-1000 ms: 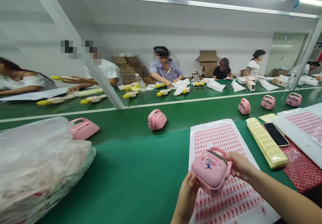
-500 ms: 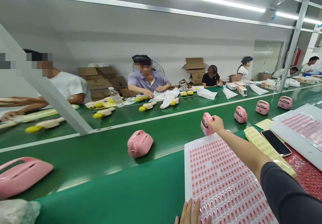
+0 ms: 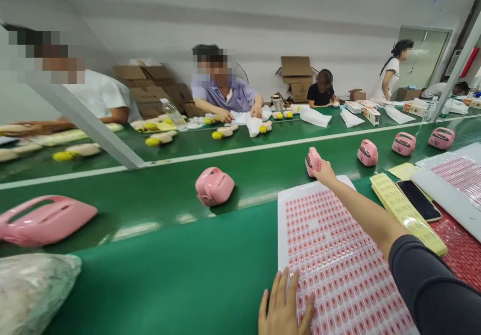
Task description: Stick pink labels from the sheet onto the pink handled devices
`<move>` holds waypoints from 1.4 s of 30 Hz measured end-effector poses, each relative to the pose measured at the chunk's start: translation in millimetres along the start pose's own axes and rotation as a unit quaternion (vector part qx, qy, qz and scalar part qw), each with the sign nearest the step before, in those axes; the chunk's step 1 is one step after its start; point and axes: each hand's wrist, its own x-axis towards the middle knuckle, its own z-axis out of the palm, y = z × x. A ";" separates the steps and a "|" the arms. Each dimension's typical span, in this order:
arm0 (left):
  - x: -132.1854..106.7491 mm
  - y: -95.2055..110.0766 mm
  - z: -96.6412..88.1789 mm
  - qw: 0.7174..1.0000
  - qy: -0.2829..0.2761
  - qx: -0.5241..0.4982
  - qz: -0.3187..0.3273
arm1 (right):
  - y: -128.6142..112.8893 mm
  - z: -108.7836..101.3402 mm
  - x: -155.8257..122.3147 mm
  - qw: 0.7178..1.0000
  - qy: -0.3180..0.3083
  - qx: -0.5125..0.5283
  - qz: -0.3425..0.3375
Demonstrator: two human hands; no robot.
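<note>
My right hand (image 3: 323,172) stretches out past the far edge of a printed sticker sheet (image 3: 330,255) and grips a small pink plastic case (image 3: 313,162) standing on the green conveyor belt (image 3: 158,255). The case has a dark panel and a handle. My left hand (image 3: 283,307) lies at the sheet's near edge, fingers apart, touching the rows of small red-and-white stickers and holding nothing.
Several matching pink cases (image 3: 403,144) stand along the belt. A phone (image 3: 419,200) lies on a yellow label strip (image 3: 408,213), beside red bubble wrap (image 3: 456,249). A plastic bag (image 3: 33,290) sits at lower left. Co-workers (image 3: 225,92) work across a divider.
The pink case has gone from both my hands above the sheet to the belt beyond it, still in my right hand. My left hand has dropped to the sheet's near edge.
</note>
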 end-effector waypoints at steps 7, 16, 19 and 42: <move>8.0 19.0 -10.7 0.999 0.027 -0.019 -0.031 | 30.5 -47.0 -148.8 0.975 -0.180 -0.028 -0.125; 10.0 35.4 -18.4 0.998 0.016 -0.024 -0.051 | 73.4 -71.9 -331.5 0.932 -0.221 -0.053 -0.283; 10.1 35.7 -17.4 0.998 0.026 -0.026 -0.052 | 79.8 -64.4 -346.3 0.939 -0.144 -0.075 -0.302; 11.4 33.6 -15.6 0.998 0.034 -0.016 -0.049 | 68.3 -56.8 -353.5 0.936 -0.036 -0.021 -0.351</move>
